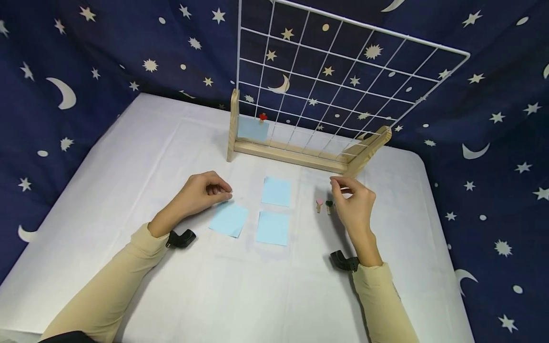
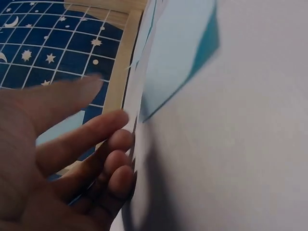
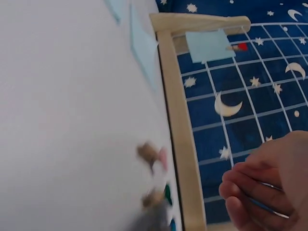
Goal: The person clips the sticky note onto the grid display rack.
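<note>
My left hand (image 1: 199, 194) hovers at the upper left corner of a light blue paper note (image 1: 229, 221), fingers loosely bent. In the left wrist view its thumb and index finger stand apart with nothing between them, and the note (image 2: 178, 48) has a lifted edge. Two more blue notes (image 1: 276, 191) lie to its right. Beside small wooden clips, one with a pink top (image 1: 319, 205) and one with a green top (image 1: 329, 206), my right hand (image 1: 355, 200) is raised above the table. Its fingers bend loosely, and no object shows in them.
A white wire grid (image 1: 317, 71) stands upright in a wooden base (image 1: 291, 156) at the table's back. A red-topped clip (image 1: 263, 117) holds a blue note (image 1: 253, 129) at its lower left. Starry dark blue cloth (image 1: 107, 47) hangs around the white table (image 1: 240, 295).
</note>
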